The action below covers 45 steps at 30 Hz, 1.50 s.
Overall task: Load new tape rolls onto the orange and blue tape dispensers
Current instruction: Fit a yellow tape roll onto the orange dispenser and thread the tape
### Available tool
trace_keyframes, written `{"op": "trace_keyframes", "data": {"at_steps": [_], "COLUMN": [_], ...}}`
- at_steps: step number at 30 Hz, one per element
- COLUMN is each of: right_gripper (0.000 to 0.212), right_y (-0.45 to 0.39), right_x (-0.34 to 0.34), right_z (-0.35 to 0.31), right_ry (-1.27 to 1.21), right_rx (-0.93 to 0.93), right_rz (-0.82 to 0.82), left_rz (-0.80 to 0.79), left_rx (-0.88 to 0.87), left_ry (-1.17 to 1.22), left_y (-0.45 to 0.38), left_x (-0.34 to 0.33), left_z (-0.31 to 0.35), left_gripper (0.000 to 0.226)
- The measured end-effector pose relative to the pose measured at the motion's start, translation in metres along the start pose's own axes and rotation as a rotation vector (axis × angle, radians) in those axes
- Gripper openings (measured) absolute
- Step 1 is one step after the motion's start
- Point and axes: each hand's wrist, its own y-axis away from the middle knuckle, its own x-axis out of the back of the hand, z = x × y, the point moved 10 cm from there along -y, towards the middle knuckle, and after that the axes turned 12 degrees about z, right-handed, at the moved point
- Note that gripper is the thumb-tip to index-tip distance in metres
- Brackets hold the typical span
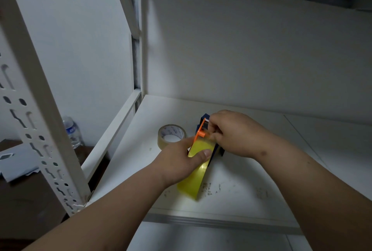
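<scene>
A yellow tape roll [194,172] sits in an orange tape dispenser [200,132], held above the white shelf [251,180]. My left hand [181,160] grips the roll, thumb pressed on its upper face. My right hand [235,136] pinches at the dispenser's front end, beside the orange arm; whether tape is between the fingers is hidden. A blue dispenser [206,118] lies just behind, mostly covered by my right hand. A second roll, clear with a white core [171,136], lies flat on the shelf to the left.
A white slotted upright [40,119] of the rack stands at the left. Behind it a plastic water bottle [72,132] stands on a dark surface with white paper [16,164]. The shelf's back panel rises close behind the dispensers.
</scene>
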Motion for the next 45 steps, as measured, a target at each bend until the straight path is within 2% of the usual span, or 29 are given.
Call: {"op": "trace_keyframes", "data": {"at_steps": [4, 9, 21, 28, 32, 35, 42, 45], "right_gripper": [0.006, 0.013, 0.007, 0.003, 0.015, 0.014, 0.011, 0.011], "right_y": [0.004, 0.002, 0.004, 0.005, 0.004, 0.003, 0.003, 0.001], "right_x": [0.003, 0.004, 0.005, 0.008, 0.008, 0.004, 0.004, 0.007], "right_z": [0.003, 0.000, -0.010, -0.007, -0.005, -0.007, 0.000, 0.005], "right_ry": [0.011, 0.044, 0.128, 0.136, 0.067, 0.077, 0.054, 0.040], "right_rx": [-0.026, -0.018, 0.097, 0.095, 0.062, 0.057, -0.002, -0.041], "right_rz": [-0.037, 0.028, 0.171, 0.220, 0.184, 0.142, 0.052, 0.084], "left_rz": [0.002, -0.004, -0.026, -0.040, -0.017, -0.015, 0.015, 0.041], "left_rx": [-0.010, 0.016, 0.087, 0.146, 0.255, 0.284, 0.254, 0.234], "left_ry": [-0.017, 0.010, 0.037, 0.060, 0.121, 0.150, 0.146, 0.124], "left_y": [0.001, 0.003, 0.005, 0.008, 0.004, 0.002, 0.000, -0.001], "left_x": [0.000, 0.000, 0.000, 0.000, -0.004, -0.010, -0.012, -0.011], "left_z": [0.002, 0.000, -0.003, 0.007, 0.001, 0.001, 0.002, 0.003], "left_gripper": [0.010, 0.032, 0.049, 0.036, 0.032, 0.029, 0.040, 0.041]}}
